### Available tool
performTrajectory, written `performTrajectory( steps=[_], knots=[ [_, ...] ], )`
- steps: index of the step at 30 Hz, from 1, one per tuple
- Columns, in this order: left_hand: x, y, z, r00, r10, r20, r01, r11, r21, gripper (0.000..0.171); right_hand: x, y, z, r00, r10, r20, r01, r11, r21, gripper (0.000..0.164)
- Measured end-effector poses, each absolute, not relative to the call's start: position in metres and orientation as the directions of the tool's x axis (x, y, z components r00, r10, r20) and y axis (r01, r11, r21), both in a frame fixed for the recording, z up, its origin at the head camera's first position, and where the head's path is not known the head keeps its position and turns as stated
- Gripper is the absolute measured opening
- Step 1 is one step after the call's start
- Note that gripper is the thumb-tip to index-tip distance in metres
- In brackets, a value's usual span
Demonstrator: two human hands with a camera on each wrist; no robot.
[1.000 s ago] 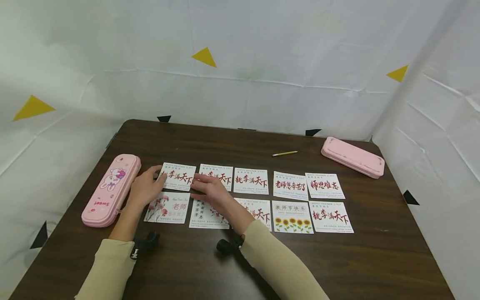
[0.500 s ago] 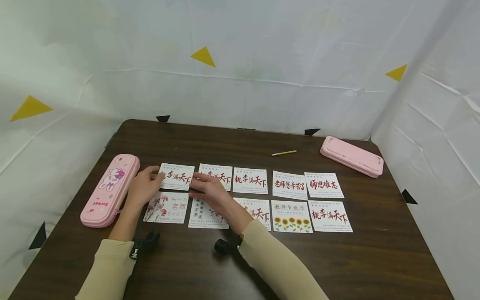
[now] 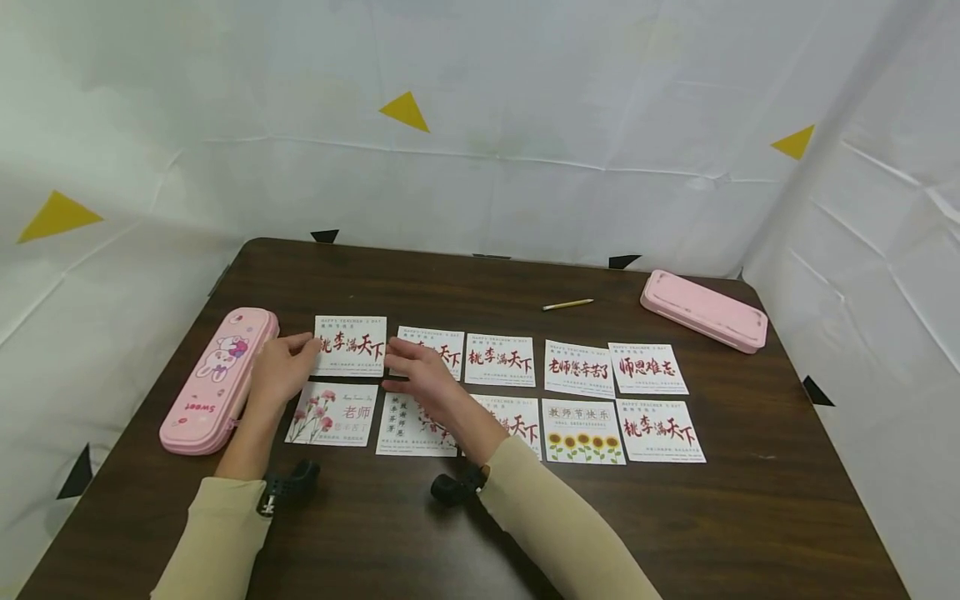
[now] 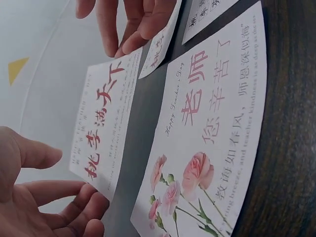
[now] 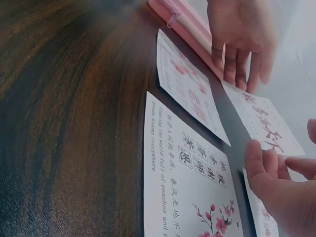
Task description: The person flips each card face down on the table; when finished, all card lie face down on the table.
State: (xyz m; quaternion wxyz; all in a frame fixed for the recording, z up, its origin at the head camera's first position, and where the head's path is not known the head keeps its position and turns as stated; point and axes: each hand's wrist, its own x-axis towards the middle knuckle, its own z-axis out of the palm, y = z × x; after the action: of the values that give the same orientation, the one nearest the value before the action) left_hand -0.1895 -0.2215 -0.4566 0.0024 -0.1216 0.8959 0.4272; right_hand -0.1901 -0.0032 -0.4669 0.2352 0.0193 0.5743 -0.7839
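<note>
A square white card with red brush lettering point(image 3: 350, 347) at the far left of the back row is tilted up, its far edge raised. My left hand point(image 3: 282, 367) holds its left edge with the fingertips, and my right hand point(image 3: 427, 379) has its fingers at the right edge. In the left wrist view this lettered card point(image 4: 106, 113) stands between the two hands, left fingers point(image 4: 81, 195) at its lower corner. In front lies a carnation card point(image 3: 333, 414). A plum-blossom card point(image 3: 408, 429) lies under my right forearm, partly hidden.
More cards form two rows to the right, including a sunflower card point(image 3: 585, 433). A pink pencil case point(image 3: 219, 379) lies left of my left hand. Another pink case point(image 3: 705, 310) and a pencil point(image 3: 567, 305) lie at the back right. White sheeting point(image 3: 480, 167) surrounds the dark table point(image 3: 712, 533).
The back-left lettered card lay flat on the table earlier; now it is tilted up between both hands. The left hand has shifted slightly, and the other cards have stayed put.
</note>
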Motion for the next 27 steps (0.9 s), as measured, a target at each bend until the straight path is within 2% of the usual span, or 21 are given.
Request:
performTrajectory(
  steps=[4,8,12,18,23,27],
  knots=[
    [-0.1909,-0.2215,-0.4577,-0.962,-0.268,-0.051,-0.208,0.602,0.771,0.046,-0.1898,-0.0042,-0.4662,-0.913,-0.296,-0.282,0.332,-0.135,-0.934,0.046],
    [-0.1922,-0.2219,-0.4598,-0.956,-0.292,0.026,-0.174,0.636,0.752,0.037,-0.1870,-0.0071,-0.4653,-0.955,-0.155,-0.253,0.255,0.010,-0.967,0.036],
    [-0.1923,-0.2205,-0.4606,-0.955,-0.293,0.047,-0.164,0.653,0.739,0.032,-0.1863,-0.0095,-0.4648,-0.978,-0.056,-0.201,0.195,0.105,-0.975,0.025],
    [-0.1919,-0.2181,-0.4595,-0.952,-0.291,0.091,-0.133,0.664,0.736,0.029,-0.1891,-0.0105,-0.4678,-0.980,-0.039,-0.197,0.193,0.093,-0.977,0.010],
    [-0.1925,-0.2181,-0.4587,-0.940,-0.305,0.154,-0.093,0.662,0.744,0.028,-0.1900,-0.0106,-0.4682,-0.981,-0.042,-0.187,0.182,0.102,-0.978,0.011],
    [-0.1923,-0.2186,-0.4570,-0.926,-0.326,0.192,-0.069,0.642,0.763,0.033,-0.1914,-0.0106,-0.4682,-0.985,-0.037,-0.167,0.161,0.121,-0.979,0.015]
  ],
)
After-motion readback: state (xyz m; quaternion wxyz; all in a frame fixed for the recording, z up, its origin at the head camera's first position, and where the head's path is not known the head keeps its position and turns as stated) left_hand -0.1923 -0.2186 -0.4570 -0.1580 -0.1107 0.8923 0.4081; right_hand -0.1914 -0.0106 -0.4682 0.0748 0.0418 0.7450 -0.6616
